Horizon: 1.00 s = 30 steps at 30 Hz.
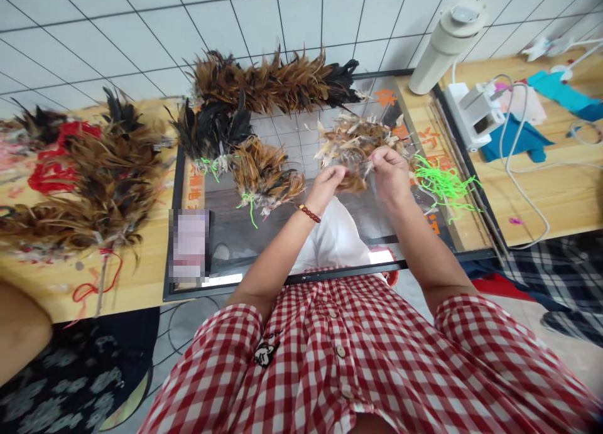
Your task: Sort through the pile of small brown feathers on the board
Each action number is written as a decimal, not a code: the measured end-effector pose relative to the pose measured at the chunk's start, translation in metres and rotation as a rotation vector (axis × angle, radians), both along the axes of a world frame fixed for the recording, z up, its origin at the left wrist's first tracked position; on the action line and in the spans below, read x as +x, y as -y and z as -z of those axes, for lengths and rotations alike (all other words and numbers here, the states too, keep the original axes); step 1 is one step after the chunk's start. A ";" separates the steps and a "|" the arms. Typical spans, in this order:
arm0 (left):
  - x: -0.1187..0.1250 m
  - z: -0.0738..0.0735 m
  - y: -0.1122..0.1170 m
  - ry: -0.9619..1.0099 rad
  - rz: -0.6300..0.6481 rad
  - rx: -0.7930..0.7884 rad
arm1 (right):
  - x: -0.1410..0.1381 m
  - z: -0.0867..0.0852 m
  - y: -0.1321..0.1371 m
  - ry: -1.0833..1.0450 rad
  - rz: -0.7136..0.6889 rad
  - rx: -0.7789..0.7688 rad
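Note:
My left hand [330, 186], with a beaded bracelet on its wrist, is closed in a pinch on a brown feather [353, 183]. My right hand [392, 173] is pinched shut close beside it, at the pale, fluffy end of feather; whether both hands grip the same one is hard to tell. Just beyond them lies a loose heap of pale and brown feathers [358, 135] on the glass pane [282, 233]. Bright green string pieces [445, 179] lie in a tangle right of my right hand. Left of my hands are a brown feather bundle [264, 170] and a black feather bundle [214, 129], each with green string.
A long feather garland [277, 82] runs along the tiled wall. More feather bunches [113, 164] with red ribbon lie at left, near another person's arm [21, 330]. A phone [191, 245] rests on the pane's left corner. At right stand a white cylinder [445, 44] and a power strip [471, 117].

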<state>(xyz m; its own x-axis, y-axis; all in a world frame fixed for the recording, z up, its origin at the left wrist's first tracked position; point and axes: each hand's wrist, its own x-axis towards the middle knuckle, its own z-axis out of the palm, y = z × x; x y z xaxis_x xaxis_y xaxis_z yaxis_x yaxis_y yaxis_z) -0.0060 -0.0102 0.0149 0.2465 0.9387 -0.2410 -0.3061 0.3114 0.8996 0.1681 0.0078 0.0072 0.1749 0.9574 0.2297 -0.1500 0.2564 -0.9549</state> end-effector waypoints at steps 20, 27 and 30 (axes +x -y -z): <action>0.013 -0.013 0.008 0.105 -0.093 -0.147 | -0.018 0.002 0.014 0.367 -0.025 0.009; 0.012 -0.014 0.008 0.116 -0.077 -0.179 | -0.006 0.004 0.006 0.323 0.149 -0.039; 0.010 -0.011 0.005 0.142 -0.109 -0.194 | -0.006 0.001 0.009 0.452 0.063 -0.091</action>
